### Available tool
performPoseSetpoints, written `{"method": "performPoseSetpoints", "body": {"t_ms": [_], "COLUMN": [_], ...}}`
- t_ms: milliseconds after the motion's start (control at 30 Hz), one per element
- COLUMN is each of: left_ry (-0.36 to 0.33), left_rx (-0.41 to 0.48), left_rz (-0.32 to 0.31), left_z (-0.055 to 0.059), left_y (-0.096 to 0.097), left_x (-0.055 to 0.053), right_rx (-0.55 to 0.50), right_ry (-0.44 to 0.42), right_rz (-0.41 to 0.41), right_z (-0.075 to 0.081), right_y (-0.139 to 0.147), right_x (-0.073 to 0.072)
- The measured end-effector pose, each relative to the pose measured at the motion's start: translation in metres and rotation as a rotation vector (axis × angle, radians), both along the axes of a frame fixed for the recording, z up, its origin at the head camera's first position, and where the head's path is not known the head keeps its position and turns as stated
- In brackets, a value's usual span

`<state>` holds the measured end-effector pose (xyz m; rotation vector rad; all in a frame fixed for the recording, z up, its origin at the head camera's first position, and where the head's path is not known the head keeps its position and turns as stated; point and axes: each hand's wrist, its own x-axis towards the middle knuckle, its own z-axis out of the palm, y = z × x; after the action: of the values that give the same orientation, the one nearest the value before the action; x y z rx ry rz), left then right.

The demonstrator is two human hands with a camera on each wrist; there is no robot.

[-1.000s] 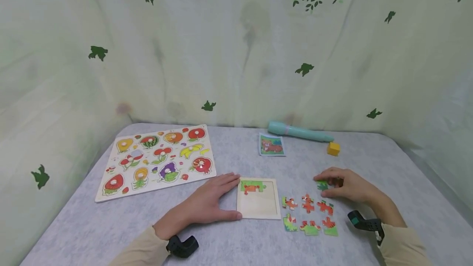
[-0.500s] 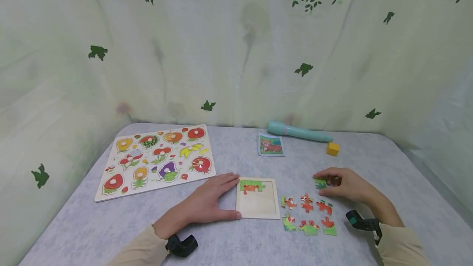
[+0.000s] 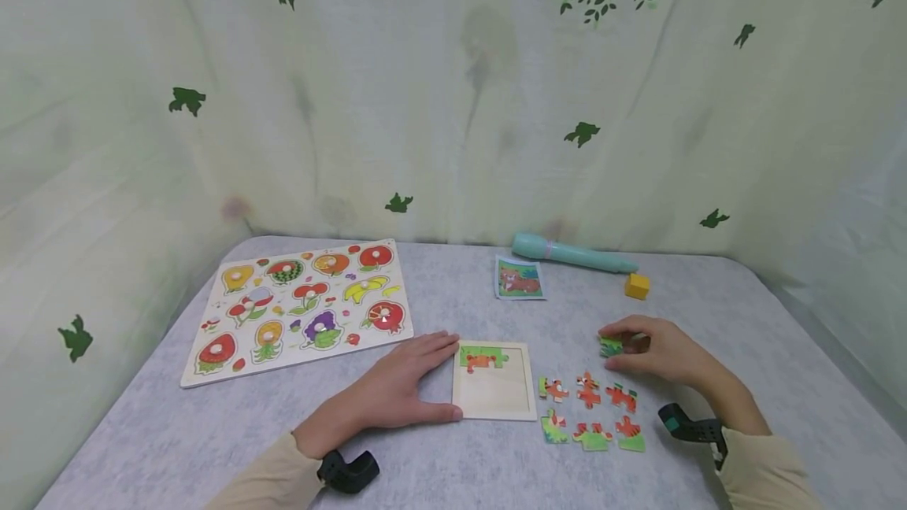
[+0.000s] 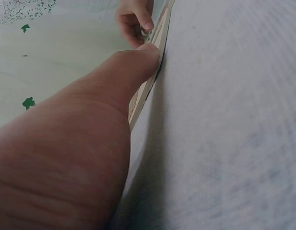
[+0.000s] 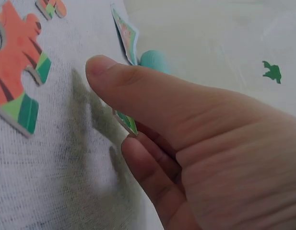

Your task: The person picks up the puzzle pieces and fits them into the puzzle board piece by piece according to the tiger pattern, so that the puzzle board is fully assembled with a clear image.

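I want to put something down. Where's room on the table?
Bare room: between the fruit board and the picture card, and right of the yellow block. It's crowded right of the puzzle tray, with six loose pieces and the right hand.

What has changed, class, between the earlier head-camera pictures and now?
The right hand, already pinching the green puzzle piece, has carried it slightly to the left and farther up the picture. Nothing was newly gripped or let go. The left hand stayed at the wooden frame; the six loose pieces kept their places.
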<state>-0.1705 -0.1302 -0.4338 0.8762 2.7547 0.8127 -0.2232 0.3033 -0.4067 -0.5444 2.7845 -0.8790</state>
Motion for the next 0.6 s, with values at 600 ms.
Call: {"method": "performPoseSetpoints", "body": {"t_ms": [600], "left_ry": [0.002], "left_rx": [0.0], "left_rz": [0.0], "left_z": [-0.001], "left_y": [0.0], "left_x": [-0.001], "right_rx": [0.021], "right_ry": [0.137], "right_rz": [0.056], "right_z": [0.008], "right_y": [-0.02], "right_x": [0.001]}}
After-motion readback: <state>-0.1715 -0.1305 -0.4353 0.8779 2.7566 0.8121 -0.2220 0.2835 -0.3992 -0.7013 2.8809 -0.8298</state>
